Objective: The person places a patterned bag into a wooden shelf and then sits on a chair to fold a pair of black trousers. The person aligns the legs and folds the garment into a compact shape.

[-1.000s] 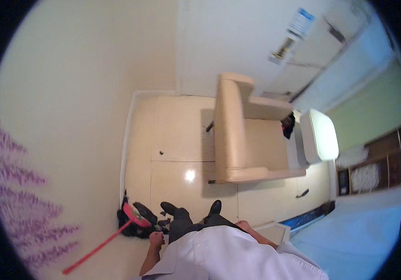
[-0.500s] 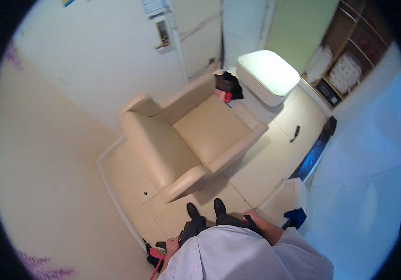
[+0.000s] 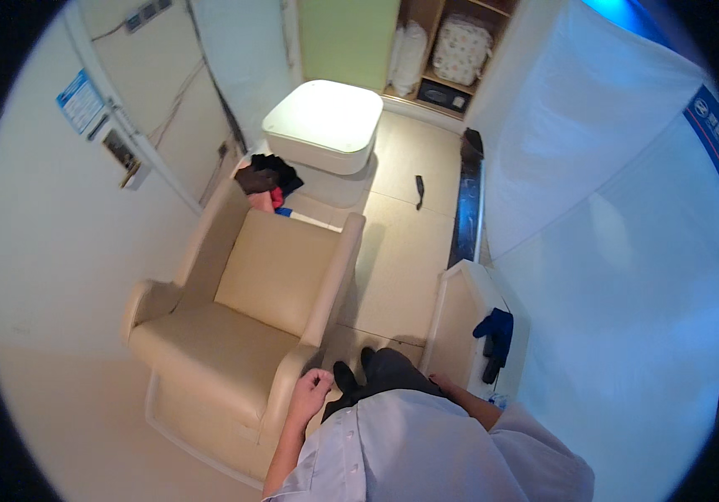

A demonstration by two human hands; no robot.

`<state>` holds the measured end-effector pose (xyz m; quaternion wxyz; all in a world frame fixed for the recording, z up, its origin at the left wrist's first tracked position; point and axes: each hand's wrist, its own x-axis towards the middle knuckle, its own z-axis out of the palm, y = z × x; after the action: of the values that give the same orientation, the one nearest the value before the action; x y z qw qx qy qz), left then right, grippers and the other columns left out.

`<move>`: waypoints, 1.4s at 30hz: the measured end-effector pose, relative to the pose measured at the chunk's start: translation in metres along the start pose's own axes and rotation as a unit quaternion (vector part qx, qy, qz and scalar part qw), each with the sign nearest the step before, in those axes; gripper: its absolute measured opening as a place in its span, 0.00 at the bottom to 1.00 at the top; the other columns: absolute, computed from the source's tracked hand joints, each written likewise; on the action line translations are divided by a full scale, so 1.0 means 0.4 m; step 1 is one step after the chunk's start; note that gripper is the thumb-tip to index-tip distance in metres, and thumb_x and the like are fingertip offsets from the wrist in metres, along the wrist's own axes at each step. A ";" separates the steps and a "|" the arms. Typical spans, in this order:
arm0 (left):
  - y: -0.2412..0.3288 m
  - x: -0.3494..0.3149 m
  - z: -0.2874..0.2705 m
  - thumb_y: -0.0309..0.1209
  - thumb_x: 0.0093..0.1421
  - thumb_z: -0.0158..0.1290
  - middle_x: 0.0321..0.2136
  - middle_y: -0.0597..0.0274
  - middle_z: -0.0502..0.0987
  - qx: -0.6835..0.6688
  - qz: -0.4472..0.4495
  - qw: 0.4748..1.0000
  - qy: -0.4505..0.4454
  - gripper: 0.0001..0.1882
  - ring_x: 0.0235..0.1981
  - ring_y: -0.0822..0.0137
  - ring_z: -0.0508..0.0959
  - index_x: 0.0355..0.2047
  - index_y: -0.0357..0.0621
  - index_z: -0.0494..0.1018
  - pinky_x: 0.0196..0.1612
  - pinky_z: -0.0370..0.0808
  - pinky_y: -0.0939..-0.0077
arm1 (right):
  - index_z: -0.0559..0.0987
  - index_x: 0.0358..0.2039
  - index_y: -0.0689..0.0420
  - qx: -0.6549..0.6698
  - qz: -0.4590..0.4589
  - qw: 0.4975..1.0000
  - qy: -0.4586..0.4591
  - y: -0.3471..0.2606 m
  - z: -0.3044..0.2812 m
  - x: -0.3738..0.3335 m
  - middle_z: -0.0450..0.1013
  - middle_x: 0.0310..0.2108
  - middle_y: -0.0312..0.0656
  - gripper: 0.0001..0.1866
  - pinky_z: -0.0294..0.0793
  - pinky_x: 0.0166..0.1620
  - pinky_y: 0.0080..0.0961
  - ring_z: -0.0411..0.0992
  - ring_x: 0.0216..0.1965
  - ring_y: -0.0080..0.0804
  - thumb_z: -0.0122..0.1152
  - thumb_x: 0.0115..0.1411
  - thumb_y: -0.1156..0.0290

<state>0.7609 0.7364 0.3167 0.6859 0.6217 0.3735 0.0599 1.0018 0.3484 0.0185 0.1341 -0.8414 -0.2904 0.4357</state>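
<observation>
My left hand (image 3: 314,390) is raised beside the front of the beige armchair (image 3: 276,259), close to its rounded near arm. Its fingers are loosely curled in, and nothing shows in them. By my right thigh hangs my right hand (image 3: 443,384), mostly seen from the back, its fingers hidden against the dark trousers (image 3: 393,374). Nearest to it on the right stands a low white cabinet (image 3: 457,309) with a dark blue glove-like cloth (image 3: 496,335) on top.
Beyond the chair stands a white rounded ottoman (image 3: 324,117), with a pile of clothes (image 3: 269,181) beside it. A black strap-like thing (image 3: 419,192) lies on the floor. Shelves at the back hold a patterned bag (image 3: 462,50) and a black safe (image 3: 446,94). A door (image 3: 50,192) is at left.
My view has turned to the right, so the chair and ottoman sit further left. My left hand has lifted from beside my thigh toward the armchair; my right hand stays at my side.
</observation>
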 end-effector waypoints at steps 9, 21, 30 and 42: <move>0.098 0.372 0.145 0.35 0.56 0.60 0.44 0.48 0.76 0.384 0.173 0.907 0.030 0.15 0.49 0.45 0.74 0.40 0.41 0.77 0.51 0.71 0.53 | 0.83 0.41 0.57 0.192 0.060 0.978 0.050 0.015 -0.173 0.025 0.79 0.37 0.53 0.14 0.75 0.41 0.40 0.78 0.38 0.46 0.54 0.61 0.65; 0.064 0.832 0.333 0.43 0.56 0.59 0.46 0.42 0.73 0.538 -0.084 0.838 0.025 0.29 0.49 0.42 0.72 0.55 0.42 0.69 0.50 0.73 0.49 | 0.82 0.33 0.55 0.194 0.053 0.979 0.035 0.171 -0.789 0.506 0.75 0.27 0.47 0.13 0.71 0.32 0.41 0.75 0.28 0.42 0.55 0.57 0.60; 0.148 1.116 0.364 0.47 0.61 0.55 0.35 0.43 0.83 0.526 -0.267 0.807 0.012 0.20 0.38 0.48 0.83 0.40 0.41 0.80 0.37 0.78 0.54 | 0.77 0.34 0.59 0.524 0.272 0.807 0.037 0.195 -1.424 0.708 0.75 0.28 0.44 0.12 0.78 0.28 0.34 0.75 0.25 0.35 0.55 0.63 0.63; 0.406 1.812 0.601 0.38 0.50 0.62 0.48 0.37 0.77 0.403 -0.121 0.905 0.054 0.33 0.50 0.46 0.77 0.54 0.32 0.70 0.54 0.74 0.55 | 0.79 0.33 0.57 0.578 0.325 0.746 0.058 0.192 -1.682 1.022 0.77 0.28 0.44 0.12 0.78 0.29 0.37 0.78 0.28 0.38 0.55 0.64 0.61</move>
<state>1.4816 0.9738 0.1327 0.3574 0.7914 0.4741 -0.1459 1.7606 0.5531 0.1072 0.4618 -0.6695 0.3166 0.4881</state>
